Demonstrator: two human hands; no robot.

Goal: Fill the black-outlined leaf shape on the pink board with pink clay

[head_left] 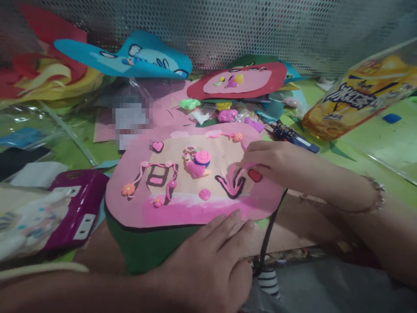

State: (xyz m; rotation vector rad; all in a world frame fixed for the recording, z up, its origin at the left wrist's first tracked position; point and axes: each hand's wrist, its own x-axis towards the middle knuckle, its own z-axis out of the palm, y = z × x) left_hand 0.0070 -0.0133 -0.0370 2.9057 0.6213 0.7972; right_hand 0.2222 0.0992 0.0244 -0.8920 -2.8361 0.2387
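Observation:
A pink paper picture (127, 204) with a beige middle lies before me, decorated with modelling clay. On it are a clay snail (197, 163) with a pink spiral shell, a pink heart (158, 146), small orange and pink flowers (128, 189) and a pink leaf-like shape (232, 184). My left hand (221, 252) lies flat on the lower edge, fingers stretched. At the right side of the picture, my right hand (270, 163) has its fingers closed on a thin pink clay strip (250, 166), partly hidden by the fingers. Dark green paper (143, 248) shows under the picture.
Bagged clay lumps (228, 115) lie behind the picture, near a red paper piece (195, 90) and a blue one (81, 50). A tilted drink bottle (355, 95) is at the right. A purple package (78, 195) sits left. A perforated metal panel (247, 26) stands behind.

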